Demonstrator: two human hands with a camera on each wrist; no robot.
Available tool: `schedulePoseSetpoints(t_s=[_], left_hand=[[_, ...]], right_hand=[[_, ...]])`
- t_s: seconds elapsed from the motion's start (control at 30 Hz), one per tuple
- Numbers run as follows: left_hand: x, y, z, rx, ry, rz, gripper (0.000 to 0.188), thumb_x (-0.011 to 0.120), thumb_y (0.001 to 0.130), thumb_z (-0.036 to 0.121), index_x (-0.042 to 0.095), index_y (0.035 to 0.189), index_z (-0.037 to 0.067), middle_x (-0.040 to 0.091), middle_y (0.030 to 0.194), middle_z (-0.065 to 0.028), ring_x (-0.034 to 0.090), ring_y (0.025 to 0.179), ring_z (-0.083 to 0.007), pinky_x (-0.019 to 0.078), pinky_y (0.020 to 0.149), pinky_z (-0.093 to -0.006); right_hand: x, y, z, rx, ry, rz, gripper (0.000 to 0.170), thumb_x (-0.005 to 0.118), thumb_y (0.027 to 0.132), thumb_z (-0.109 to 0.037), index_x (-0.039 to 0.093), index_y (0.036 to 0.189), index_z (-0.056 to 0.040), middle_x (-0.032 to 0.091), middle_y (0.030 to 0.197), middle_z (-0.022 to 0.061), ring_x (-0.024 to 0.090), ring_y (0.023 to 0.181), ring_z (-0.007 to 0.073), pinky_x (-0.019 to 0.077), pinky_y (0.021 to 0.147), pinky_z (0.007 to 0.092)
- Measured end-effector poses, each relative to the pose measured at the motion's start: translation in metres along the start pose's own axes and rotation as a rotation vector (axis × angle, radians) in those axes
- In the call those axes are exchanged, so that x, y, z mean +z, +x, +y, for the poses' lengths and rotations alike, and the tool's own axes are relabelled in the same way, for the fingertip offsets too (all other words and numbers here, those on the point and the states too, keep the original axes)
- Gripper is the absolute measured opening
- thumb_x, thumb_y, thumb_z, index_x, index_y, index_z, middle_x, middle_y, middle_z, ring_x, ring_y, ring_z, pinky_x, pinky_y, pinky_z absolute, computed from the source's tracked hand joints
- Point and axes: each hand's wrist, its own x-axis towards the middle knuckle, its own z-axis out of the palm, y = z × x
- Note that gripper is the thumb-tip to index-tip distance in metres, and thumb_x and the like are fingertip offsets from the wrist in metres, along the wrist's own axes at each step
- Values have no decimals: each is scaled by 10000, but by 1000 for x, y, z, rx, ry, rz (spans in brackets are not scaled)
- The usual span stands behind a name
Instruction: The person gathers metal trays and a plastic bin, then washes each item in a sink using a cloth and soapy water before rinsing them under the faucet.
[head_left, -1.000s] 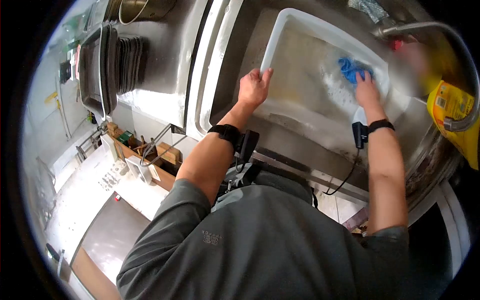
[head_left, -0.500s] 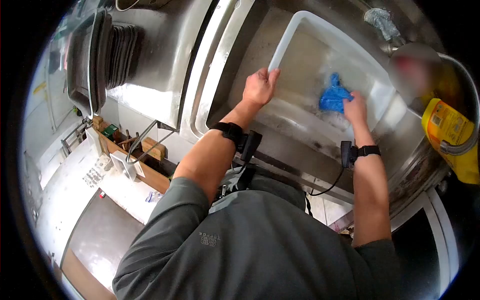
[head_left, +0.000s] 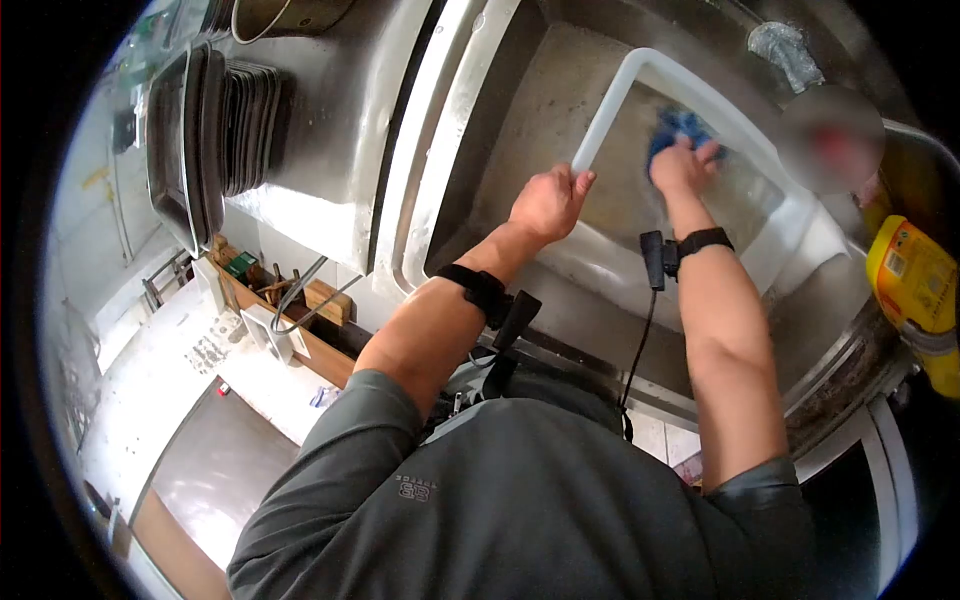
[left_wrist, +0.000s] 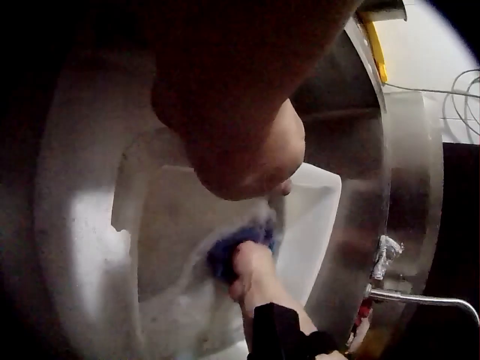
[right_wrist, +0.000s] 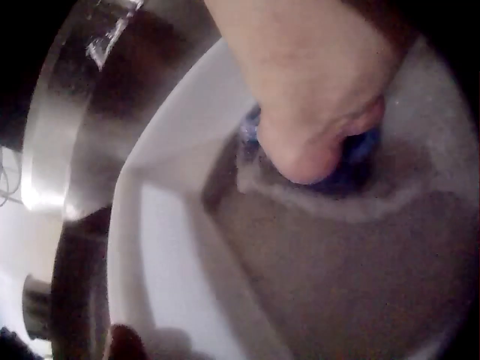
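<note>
A white rectangular tub (head_left: 612, 98) lies tilted in the metal sink, with cloudy water in it. My left hand (head_left: 548, 204) grips its left rim, thumb on the rim. Inside the tub my right hand (head_left: 684, 168) holds a blue cloth (head_left: 664, 132) against the bottom, near the far end; its fingers are partly hidden by the cloth and blurred. In the left wrist view the right hand (left_wrist: 255, 268) is on the cloth (left_wrist: 223, 255), foam around it. In the right wrist view the cloth (right_wrist: 361, 156) shows under the hand (right_wrist: 315, 127).
A metal faucet with a wrapped end (head_left: 788, 56) stands at the back right, and a yellow bottle (head_left: 912, 290) at the right edge. Stacked dark trays (head_left: 180, 150) and a metal pot (head_left: 285, 16) rest on the steel counter (head_left: 335, 130) at the left.
The right hand and the cloth have moved from the tub's right side to its far left part. The left hand still grips the rim; the tub appears farther right in view.
</note>
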Motion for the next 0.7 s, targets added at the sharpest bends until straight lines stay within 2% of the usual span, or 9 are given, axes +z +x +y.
schedulePoseSetpoints(t_s=[0.07,0.13,0.23,0.33,0.47,0.5,0.57,0.63,0.7], left_hand=[[2,1,-2,5,-18,18,472,462,962,432,562,879,-22,610,761,-262,612,781,-440,475,689,-470],[4,3,-4,14,-39,33,460,477,958,421,563,869,-22,608,756,-267,606,780,-451,473,685,-476],[4,5,-4,67,-30,138,434,498,950,393,569,859,-25,606,768,-279,595,787,-467,471,680,-481],[2,11,-9,62,-70,167,434,499,937,397,577,839,-19,617,776,-284,593,799,-476,479,701,-512],[-1,5,-11,64,-132,156,450,489,946,401,577,830,-25,603,770,-282,585,798,-475,466,693,-500],[-3,8,-8,62,-148,155,460,480,954,400,573,814,-28,592,762,-278,584,784,-471,460,674,-486],[-5,11,-9,86,-139,136,469,466,960,407,570,819,-28,591,753,-275,588,772,-463,460,672,-478],[-6,11,-10,109,-121,116,478,451,966,413,568,825,-28,589,743,-272,591,760,-454,461,671,-469],[-10,12,-12,77,-197,86,486,429,974,419,564,837,-28,588,731,-267,595,744,-441,463,670,-454]], right_hand=[[47,14,-8,-35,271,87,453,435,929,-227,425,1363,-97,117,1510,230,316,1279,436,343,1024,495],[2,-31,-40,-312,-129,-73,442,426,936,-224,429,1360,-96,146,1517,196,356,1246,408,363,1003,502],[3,-60,-51,-435,-347,-213,439,433,938,-215,428,1364,-110,170,1524,156,349,1270,390,352,1021,497],[42,-59,-5,-662,-170,-115,418,440,934,-207,468,1343,-122,218,1517,125,323,1303,383,340,1036,491],[11,-60,56,-993,-218,-267,321,479,911,-189,581,1202,-98,347,1439,127,390,1262,384,393,1000,474],[-3,-58,56,-992,-222,-262,321,479,911,-189,581,1202,-98,347,1439,127,390,1262,384,393,1000,474],[-28,-58,66,-636,-266,-306,302,520,889,-181,584,1173,-97,392,1386,142,439,1221,377,418,979,449],[-15,-32,89,-399,50,-60,315,556,866,-190,581,1168,-101,418,1341,176,455,1202,389,407,985,467],[-29,-32,91,-214,-7,145,383,565,872,-252,549,1231,-117,402,1364,206,408,1248,394,370,1015,498]])
